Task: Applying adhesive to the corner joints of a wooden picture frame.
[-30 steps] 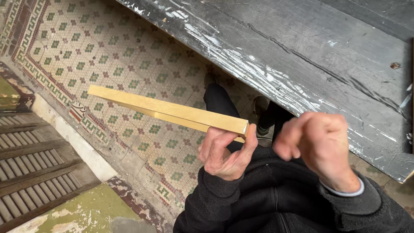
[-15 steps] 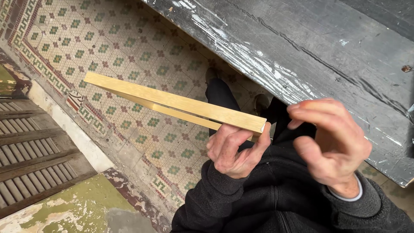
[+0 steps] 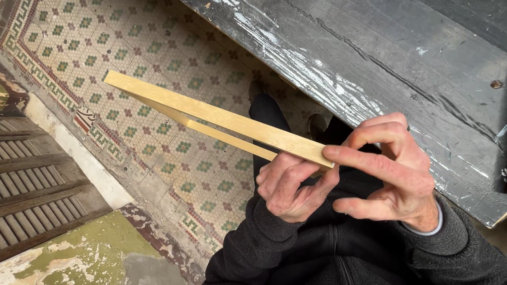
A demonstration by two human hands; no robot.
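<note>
Two pale wooden strips [image 3: 211, 119], held above the mosaic tile floor [image 3: 132, 68]. The left hand [image 3: 290, 184] cradles their near ends in a closed grip; the right hand [image 3: 391, 169] pinches the tip. Keeping the near ends flush should steady alignment.

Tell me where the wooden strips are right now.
In the head view, the wooden strips sit centre frame, held by the left hand, right hand touching their near end.
</note>
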